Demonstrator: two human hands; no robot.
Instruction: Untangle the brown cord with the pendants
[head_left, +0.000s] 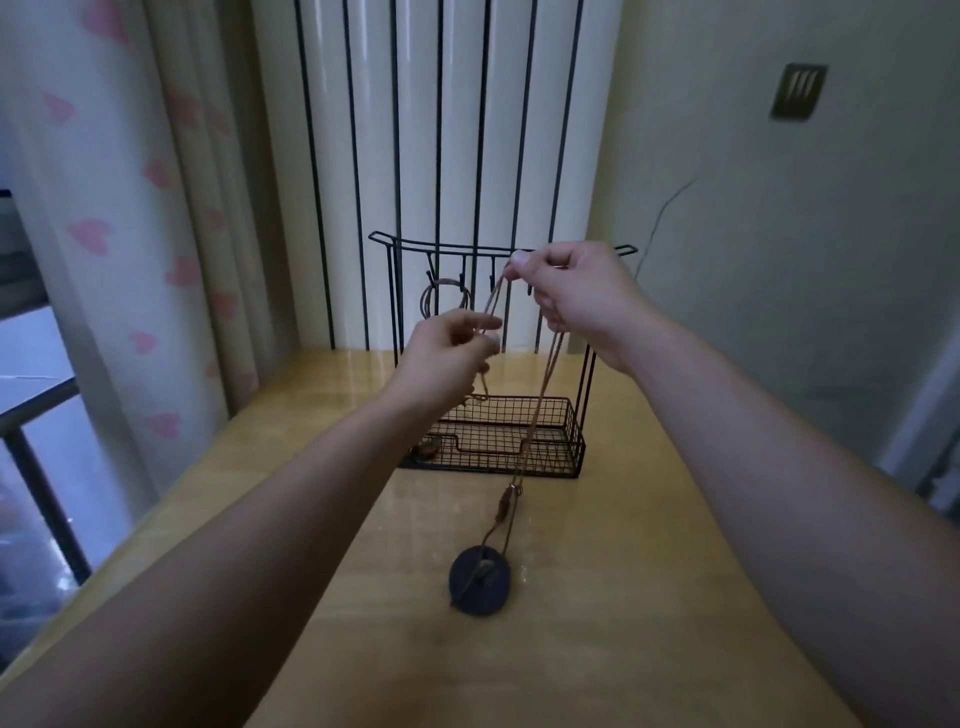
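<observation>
Both hands are pinching the brown cord (543, 395) above the wooden surface (649, 545) — right hand (576, 296) higher, left hand (447, 358) lower, fingers closed on strands — while its dark round pendant (480, 579) is resting below, before the wire rack (498, 436).

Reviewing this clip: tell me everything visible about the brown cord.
The brown cord is thin, several strands together. The right hand pinches its top, the left hand holds strands lower. It hangs slantwise in front of the wire rack, past a small clasp to a dark round pendant resting on the table.
</observation>
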